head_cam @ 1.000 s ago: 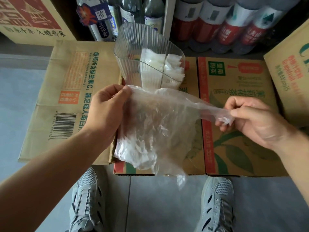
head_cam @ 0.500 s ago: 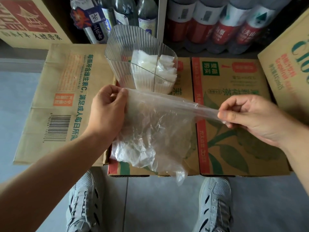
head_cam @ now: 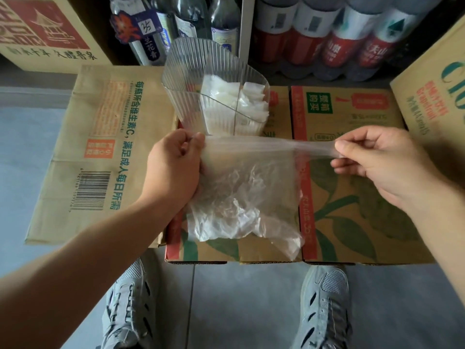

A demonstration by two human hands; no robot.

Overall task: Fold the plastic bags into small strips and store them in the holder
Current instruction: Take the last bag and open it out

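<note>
A flat brown cardboard (head_cam: pixel 75 157) with a black barcode lies at 9 o'clock. A box with green leaves (head_cam: pixel 352 197) sits in the middle and out to 3 o'clock. Bottles with red labels (head_cam: pixel 339 46) stand at 1 o'clock. Bottles with blue labels (head_cam: pixel 156 39) stand at 12 o'clock. Two grey shoes (head_cam: pixel 125 306) stand on the grey floor (head_cam: pixel 239 311) at 6 o'clock.

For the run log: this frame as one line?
phase: plastic bag stretched taut, not yet folded | left hand: grips one edge | right hand: pinches opposite end | holder: contains folded strips
</note>
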